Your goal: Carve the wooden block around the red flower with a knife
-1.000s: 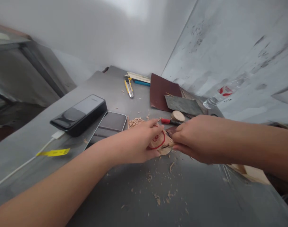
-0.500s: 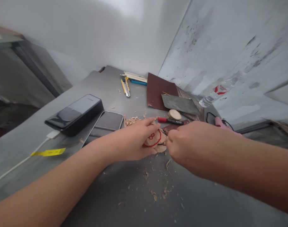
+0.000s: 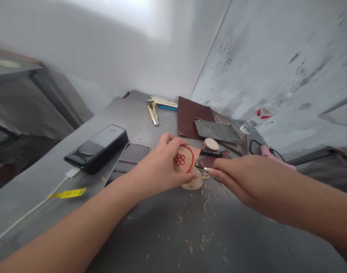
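My left hand [image 3: 164, 163] grips a flat piece of wood [image 3: 187, 158] by its left side, thumb at the lower edge. A red flower inside a red curved line is drawn on the wood. My right hand [image 3: 233, 172] is closed around a thin tool [image 3: 203, 168] whose metal tip points left, close to the wood's right edge. Beneath the wood lies a pale round slice [image 3: 193, 182], partly covered. A black and red marker [image 3: 211, 153] and another wooden disc [image 3: 211, 144] are just behind. Wood shavings [image 3: 190, 246] are scattered on the table.
On the grey table [image 3: 133, 235] are a black power bank [image 3: 98, 148] with a white cable, a phone [image 3: 130, 155], a yellow cutter [image 3: 153, 114], brown sandpaper [image 3: 190, 117] and a grey sheet [image 3: 219, 131]. A bottle [image 3: 261, 114] and a pink tool [image 3: 272, 155] are at right.
The wood is turned and raised, showing more of the red drawing. My right hand has moved slightly right, exposing the tool's tip. The camera view has shifted, so the table appears lower.
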Motion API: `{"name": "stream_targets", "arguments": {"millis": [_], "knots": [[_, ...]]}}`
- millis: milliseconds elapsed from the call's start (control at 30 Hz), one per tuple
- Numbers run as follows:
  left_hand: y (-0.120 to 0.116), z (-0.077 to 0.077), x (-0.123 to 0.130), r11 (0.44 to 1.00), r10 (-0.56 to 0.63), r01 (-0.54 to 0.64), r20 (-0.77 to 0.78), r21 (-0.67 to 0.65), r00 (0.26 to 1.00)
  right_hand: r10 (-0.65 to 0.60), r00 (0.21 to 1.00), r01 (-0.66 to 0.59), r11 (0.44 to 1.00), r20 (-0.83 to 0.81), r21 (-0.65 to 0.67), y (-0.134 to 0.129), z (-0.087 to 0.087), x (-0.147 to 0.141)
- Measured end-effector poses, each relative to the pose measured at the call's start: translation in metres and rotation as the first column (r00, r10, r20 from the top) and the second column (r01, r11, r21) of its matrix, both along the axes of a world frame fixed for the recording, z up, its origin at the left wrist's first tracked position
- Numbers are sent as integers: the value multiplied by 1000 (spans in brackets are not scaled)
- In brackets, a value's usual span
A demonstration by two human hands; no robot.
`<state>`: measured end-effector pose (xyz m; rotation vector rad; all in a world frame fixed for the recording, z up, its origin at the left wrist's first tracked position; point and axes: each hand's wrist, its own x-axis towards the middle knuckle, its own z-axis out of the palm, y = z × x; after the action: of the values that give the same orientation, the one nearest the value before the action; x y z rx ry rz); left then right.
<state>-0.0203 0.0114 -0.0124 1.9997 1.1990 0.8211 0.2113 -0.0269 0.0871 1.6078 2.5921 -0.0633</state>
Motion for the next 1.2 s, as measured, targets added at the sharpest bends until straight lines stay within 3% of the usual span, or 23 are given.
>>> {"name": "stream_targets", "arguments": {"millis": [67,133,233,333,433,533,667,833,1000,1200], "knots": [[0,2,3,996,85,-87,78,32,993,-31,993,15,990,-117,-138,-6,-5,6],[-2,2,5,991,123,-130,160,38,979,-146,937,55,959,-316,-278,-9,-14,7],[-6,1,8,989,147,-148,261,-16,954,-357,709,32,878,-608,-478,-11,-34,2],[-9,0,10,988,154,-144,303,-56,940,-471,468,-79,820,-748,-566,-16,-56,-4],[-9,-2,10,993,120,-116,313,-34,942,-544,346,-134,778,-764,-614,-24,-70,-4],[-10,-4,10,996,85,-69,319,-59,944,-620,299,-138,724,-725,-676,-32,-74,1],[-14,-7,13,993,73,-37,334,-113,940,-632,290,-95,728,-719,-678,-40,-75,3],[-19,-7,17,991,112,-82,332,-102,937,-698,142,-104,694,-702,-712,-42,-75,-2],[-22,-5,18,991,111,-76,351,-112,930,-664,197,-146,707,-721,-692,-39,-70,-5],[-26,3,18,983,104,-52,300,-176,948,-713,163,-87,678,-682,-729,-44,-67,-1]]}}
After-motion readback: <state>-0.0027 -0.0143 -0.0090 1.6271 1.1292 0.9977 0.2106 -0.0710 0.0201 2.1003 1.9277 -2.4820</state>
